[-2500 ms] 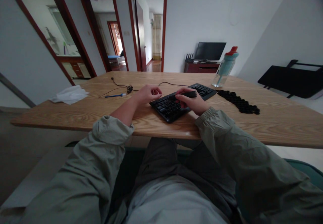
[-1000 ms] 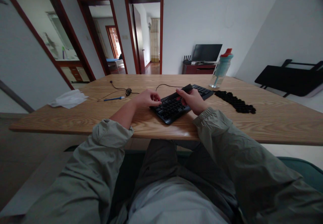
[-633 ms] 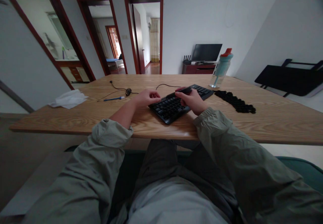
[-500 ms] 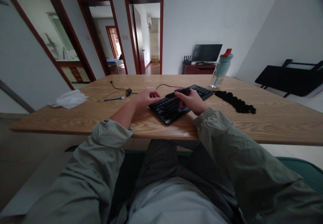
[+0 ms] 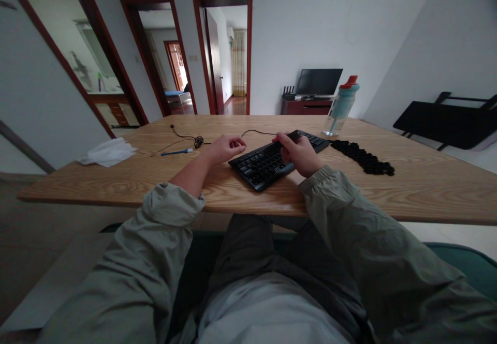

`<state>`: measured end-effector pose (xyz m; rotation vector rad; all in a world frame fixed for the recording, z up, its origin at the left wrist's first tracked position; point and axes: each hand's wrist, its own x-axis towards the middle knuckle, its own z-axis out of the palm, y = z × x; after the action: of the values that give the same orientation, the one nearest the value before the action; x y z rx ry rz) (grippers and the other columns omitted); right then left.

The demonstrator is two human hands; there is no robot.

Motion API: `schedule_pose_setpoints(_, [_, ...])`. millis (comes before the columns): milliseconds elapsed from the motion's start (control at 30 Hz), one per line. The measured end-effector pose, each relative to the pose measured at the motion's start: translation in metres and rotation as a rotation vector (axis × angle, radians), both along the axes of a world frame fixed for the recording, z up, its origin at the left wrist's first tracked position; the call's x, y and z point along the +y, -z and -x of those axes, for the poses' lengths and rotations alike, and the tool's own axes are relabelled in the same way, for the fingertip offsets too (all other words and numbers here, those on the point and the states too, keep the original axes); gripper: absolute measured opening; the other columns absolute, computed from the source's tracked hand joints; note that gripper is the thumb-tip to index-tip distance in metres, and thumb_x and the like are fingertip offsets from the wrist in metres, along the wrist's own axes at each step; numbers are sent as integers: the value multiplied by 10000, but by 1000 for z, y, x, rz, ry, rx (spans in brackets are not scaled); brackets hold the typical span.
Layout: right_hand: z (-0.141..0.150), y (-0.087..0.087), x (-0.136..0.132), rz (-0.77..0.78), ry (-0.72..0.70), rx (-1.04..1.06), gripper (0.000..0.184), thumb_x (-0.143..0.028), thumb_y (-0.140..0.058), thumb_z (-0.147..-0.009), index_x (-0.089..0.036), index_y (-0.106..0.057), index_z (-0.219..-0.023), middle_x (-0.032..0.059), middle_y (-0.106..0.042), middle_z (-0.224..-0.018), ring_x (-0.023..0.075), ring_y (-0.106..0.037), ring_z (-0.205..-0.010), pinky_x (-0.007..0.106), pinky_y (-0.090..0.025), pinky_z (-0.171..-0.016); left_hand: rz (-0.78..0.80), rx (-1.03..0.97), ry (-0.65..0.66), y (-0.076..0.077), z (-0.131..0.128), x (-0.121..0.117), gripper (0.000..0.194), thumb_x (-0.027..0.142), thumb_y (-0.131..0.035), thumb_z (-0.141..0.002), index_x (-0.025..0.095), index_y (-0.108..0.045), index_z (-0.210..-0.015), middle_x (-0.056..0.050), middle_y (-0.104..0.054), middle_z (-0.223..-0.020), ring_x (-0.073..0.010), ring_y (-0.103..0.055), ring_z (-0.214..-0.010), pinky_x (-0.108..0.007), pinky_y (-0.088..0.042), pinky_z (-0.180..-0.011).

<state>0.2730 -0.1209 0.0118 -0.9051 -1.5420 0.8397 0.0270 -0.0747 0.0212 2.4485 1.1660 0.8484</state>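
Note:
A black keyboard [image 5: 264, 162] lies slanted on the wooden table [image 5: 116, 178] in front of me. My right hand [image 5: 298, 153] rests over its middle rows with the fingers curled and pressed down; a dark slim thing seems to be under the fingertips, mostly hidden. My left hand [image 5: 224, 147] lies on the table at the keyboard's far left corner, fingers loosely curled, with nothing visible in them. A strip of loose black keycaps [image 5: 365, 158] lies to the right of the keyboard.
A teal water bottle [image 5: 341, 106] with a red cap stands behind the keyboard's right end. A blue pen [image 5: 176, 152], a thin black cable [image 5: 194, 138] and a crumpled white tissue [image 5: 106, 151] lie to the left. A black folding chair [image 5: 446, 121] stands at the right.
My right hand held a long dark piece above the keyboard and has lowered it onto the keys, where the fingers now cover it. My left hand has barely moved.

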Motion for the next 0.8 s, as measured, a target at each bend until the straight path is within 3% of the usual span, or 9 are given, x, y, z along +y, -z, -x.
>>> schedule_pose_setpoints(100, [0, 1, 2, -5, 59, -28, 512, -667, -599, -789, -177, -624, -931, -29, -519, -533, 87, -445, -363, 224, -312, -340, -19, -18, 9, 3, 2, 5, 297, 366, -578, -820, 121, -697, -939, -56, -673, -814, -148, -575, -731, -274, -457, -698])
schedule_pose_setpoints(233, [3, 0, 0, 44, -18, -86, 552, -640, -608, -795, -178, -602, -1096, 55, -690, -814, 97, -540, -400, 229, -403, -348, -21, -37, 29, 5, 2, 7, 323, 389, -578, -826, 116, -697, -952, -54, -665, -798, -142, -564, -708, -273, -455, -685])
schedule_pose_setpoints(333, [3, 0, -2, 61, -37, -125, 496, -538, -671, -782, -171, -631, -1113, 31, -670, -730, 107, -552, -416, 228, -429, -368, 2, -35, 46, 3, 2, 5, 317, 380, -601, -806, 117, -697, -955, -42, -645, -758, -137, -550, -683, -255, -431, -633])
schedule_pose_setpoints(467, [0, 1, 0, 14, 36, -92, 364, -396, -732, -728, -168, -677, -1007, -22, -580, -581, 104, -526, -433, 216, -417, -394, 11, -12, 48, -1, 1, -1, 301, 359, -609, -791, 119, -701, -949, -40, -637, -756, -137, -544, -685, -253, -417, -623])
schedule_pose_setpoints(800, [-2, -1, -2, -50, 57, -109, 218, -327, -678, -706, -172, -677, -859, -37, -530, -558, 97, -464, -474, 233, -383, -454, -2, -64, 6, -3, 0, -4, 229, 327, -605, -763, 134, -665, -871, -18, -594, -713, -131, -511, -659, -253, -396, -613])
